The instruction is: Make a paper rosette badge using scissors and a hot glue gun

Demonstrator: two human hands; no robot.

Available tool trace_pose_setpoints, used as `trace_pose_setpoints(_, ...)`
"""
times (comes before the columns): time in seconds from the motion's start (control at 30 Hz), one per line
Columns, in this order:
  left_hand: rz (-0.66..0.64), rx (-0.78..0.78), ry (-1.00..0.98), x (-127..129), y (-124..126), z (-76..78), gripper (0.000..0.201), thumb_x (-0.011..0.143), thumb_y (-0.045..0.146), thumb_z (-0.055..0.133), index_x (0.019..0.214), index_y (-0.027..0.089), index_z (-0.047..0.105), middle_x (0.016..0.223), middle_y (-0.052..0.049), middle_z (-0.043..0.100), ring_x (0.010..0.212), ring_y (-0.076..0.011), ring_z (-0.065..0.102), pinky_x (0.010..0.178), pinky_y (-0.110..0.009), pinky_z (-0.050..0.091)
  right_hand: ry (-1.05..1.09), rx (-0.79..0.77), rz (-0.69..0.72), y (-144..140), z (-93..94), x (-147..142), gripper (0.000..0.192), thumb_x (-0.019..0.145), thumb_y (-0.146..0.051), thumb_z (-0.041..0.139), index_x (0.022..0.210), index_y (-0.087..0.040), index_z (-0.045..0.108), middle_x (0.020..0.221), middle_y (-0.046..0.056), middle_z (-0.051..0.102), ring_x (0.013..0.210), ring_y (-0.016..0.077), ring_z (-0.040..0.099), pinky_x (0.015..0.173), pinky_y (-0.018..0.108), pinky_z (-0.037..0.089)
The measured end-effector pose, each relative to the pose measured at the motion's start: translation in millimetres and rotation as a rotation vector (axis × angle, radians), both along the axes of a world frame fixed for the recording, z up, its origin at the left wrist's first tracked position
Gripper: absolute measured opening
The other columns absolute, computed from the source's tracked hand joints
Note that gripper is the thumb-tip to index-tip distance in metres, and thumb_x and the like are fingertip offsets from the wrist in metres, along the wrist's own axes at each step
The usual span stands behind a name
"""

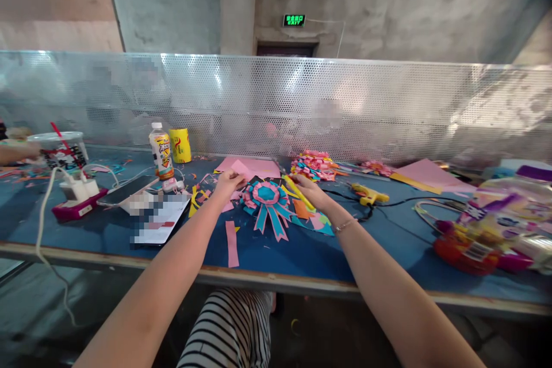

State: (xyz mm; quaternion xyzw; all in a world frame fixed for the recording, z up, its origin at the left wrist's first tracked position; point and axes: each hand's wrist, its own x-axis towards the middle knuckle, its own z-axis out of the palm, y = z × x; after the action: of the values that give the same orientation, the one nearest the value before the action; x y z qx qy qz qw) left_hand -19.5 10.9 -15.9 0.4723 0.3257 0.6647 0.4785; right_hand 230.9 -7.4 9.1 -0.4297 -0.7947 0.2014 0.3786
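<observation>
Fingers of the left hand (227,181) pinch a pink paper piece (240,170), the right hand's (309,188) grip a yellow stick (298,192), its end hidden, flanking the rosette (268,198) on the blue surface (302,253).

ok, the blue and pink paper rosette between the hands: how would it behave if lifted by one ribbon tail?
The paper rosette is probably very light and floppy: it looks like thin cut paper. Its tails would likely bend or tear. Lying flat on the table, it shouldn't roll.
</observation>
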Motion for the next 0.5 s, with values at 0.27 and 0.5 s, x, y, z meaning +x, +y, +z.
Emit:
trace_pose_setpoints(0.27, -0.053, 0.029, -0.197, -1, -4, 9.3, 0.019, 0.053, 0.017, 0.074, 0.062, 0.011, 0.058, 0.065, 0.000, 0.062, 0.062, -0.0084, 0.060, 0.069, -0.024, 0.049, -0.366, 0.162, -0.027, -11, -6.8, -18, 0.050, 0.074, -0.046, 0.054, 0.112, -0.014, 0.053, 0.112, 0.015, 0.057, 0.104, 0.0269, 0.053, 0.090, 0.040, 0.041)
trace_pose_setpoints(0.5, -0.161, 0.004, -0.116, 4, -7, 7.4, 0.017, 0.054, 0.016, 0.072, 0.067, 0.012, 0.061, 0.066, -0.002, 0.063, 0.063, -0.0099, 0.059, 0.064, -0.023, 0.048, -0.359, 0.198, 0.008, -15, -4.2, -22, 0.048, 0.077, -0.045, 0.050, 0.113, -0.014, 0.053, 0.114, 0.014, 0.056, 0.105, 0.0264, 0.053, 0.091, 0.041, 0.041)
